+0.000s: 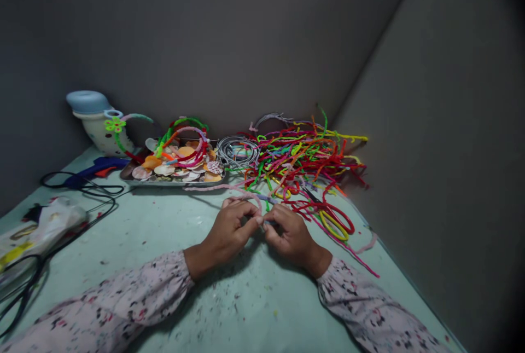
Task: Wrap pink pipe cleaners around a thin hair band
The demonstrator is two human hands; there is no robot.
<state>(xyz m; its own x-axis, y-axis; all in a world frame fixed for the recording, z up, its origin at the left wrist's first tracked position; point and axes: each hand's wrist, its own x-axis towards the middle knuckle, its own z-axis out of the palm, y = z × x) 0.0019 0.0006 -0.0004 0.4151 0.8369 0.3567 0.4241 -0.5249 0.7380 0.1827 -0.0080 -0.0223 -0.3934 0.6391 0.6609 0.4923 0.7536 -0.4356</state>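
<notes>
Over the front middle of the table, my left hand (233,228) and my right hand (290,235) meet at their fingertips, both closed in a pinch. A pale pink pipe cleaner (217,187) stretches to the left above my knuckles, then curves down into the pinched fingers of my left hand. Close above the hands shows a short lilac length of pipe cleaner (268,198). My right fingertips press against the same spot, where a thin greyish bit shows; whether it belongs to the pink strand is hidden.
Behind stand a metal tray (176,184) of seashells (164,169) with pipe-cleaner hoops, a wire coil (238,151) and a pipe-cleaner heap (303,148). Scissors (336,224) lie right. At left are a lidded container (100,128), a blue tool (96,169), black cable (110,200) and plastic bag (61,216).
</notes>
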